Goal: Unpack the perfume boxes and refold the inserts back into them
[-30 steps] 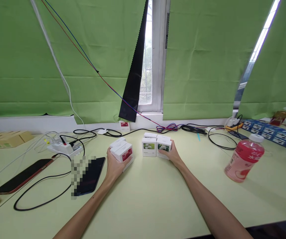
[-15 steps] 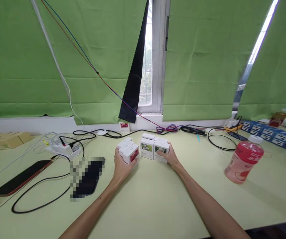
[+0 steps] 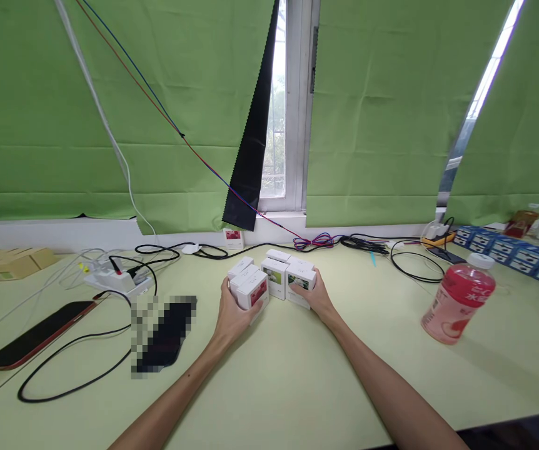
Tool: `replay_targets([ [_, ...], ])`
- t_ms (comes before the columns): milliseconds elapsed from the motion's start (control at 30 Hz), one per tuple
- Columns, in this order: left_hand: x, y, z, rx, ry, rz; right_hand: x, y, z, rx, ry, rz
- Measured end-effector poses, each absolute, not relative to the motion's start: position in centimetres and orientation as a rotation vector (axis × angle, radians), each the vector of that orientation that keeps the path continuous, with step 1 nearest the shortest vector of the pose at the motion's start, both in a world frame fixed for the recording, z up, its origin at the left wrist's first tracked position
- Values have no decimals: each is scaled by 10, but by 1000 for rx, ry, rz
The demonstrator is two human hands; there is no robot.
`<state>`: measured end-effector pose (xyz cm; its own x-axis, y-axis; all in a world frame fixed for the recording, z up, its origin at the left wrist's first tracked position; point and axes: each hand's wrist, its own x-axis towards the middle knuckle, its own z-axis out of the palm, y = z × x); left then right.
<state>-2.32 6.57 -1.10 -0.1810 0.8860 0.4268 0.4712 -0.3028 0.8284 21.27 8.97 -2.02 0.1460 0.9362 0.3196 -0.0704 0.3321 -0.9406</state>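
Several small white boxes with picture fronts stand grouped at the middle of the table. My left hand is closed round the left boxes; the nearest, a white box with a red picture, has my thumb on its front. My right hand grips a white box with a dark green picture, thumb across its front. Between the hands stands a white box with a light green picture, side by side with the one in my right hand. Other white boxes show partly behind these.
A pink drink bottle stands on the right. On the left lie a dark phone, a red-edged phone and a white power strip with cables. Another small white box rests by the wall, near black cables.
My left hand has moved right with its boxes, closing the gap to the right group. The right hand and its boxes have shifted slightly left.
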Motion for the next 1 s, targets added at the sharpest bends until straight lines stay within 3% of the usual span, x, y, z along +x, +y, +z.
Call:
replay_targets([
  [600,-17,68,-10,1783,1244,1342,217,105,-28,-998,-1289,834],
  [1000,1,62,-11,1859,1449,1435,212,103,-28,-1016,-1255,836],
])
